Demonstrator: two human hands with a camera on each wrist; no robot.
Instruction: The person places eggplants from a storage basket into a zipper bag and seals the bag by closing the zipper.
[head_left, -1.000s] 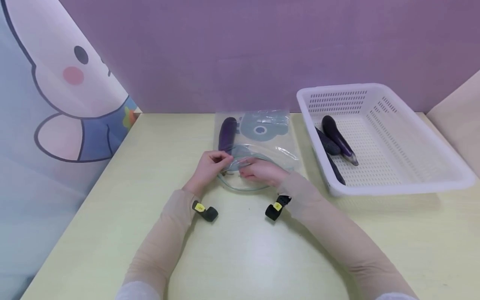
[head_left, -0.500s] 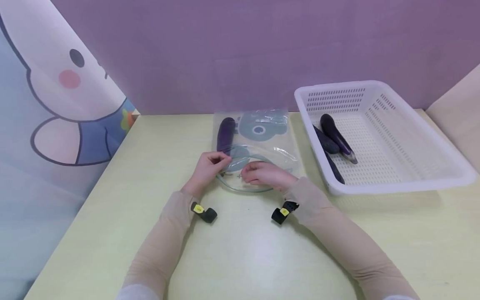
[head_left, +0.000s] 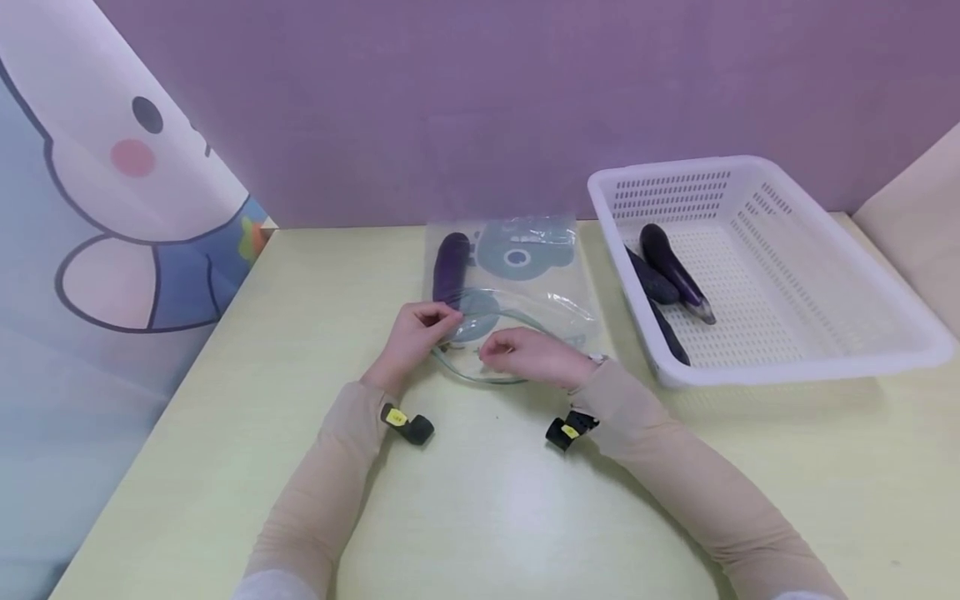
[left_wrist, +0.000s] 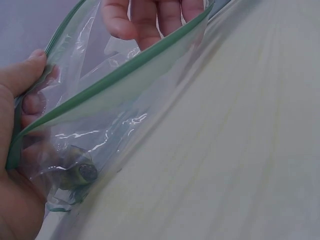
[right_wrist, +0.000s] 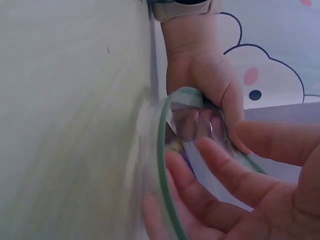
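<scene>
A clear zip bag (head_left: 558, 287) with a green-edged mouth lies on the table, holding a purple eggplant (head_left: 451, 265) along its left side. The stem end of that eggplant (left_wrist: 82, 172) shows through the film in the left wrist view. My left hand (head_left: 412, 337) pinches the left side of the bag's mouth between thumb and fingers. Loosely bent, the fingers of my right hand (head_left: 534, 357) reach into the mouth, behind its near green edge (left_wrist: 135, 65). They hold nothing that I can see. Both wrist views show the mouth gaping.
At the right stands a white slotted basket (head_left: 795, 375). Inside, against its left wall, lie a dark eggplant (head_left: 675, 271) and other dark, elongated vegetables (head_left: 652, 279). A purple backdrop (head_left: 480, 108) rises behind the table (head_left: 450, 517).
My right hand has shifted slightly toward me, and its fingertips have come out from under the far film. My left hand keeps its pinch. The bag and eggplant lie about the same.
</scene>
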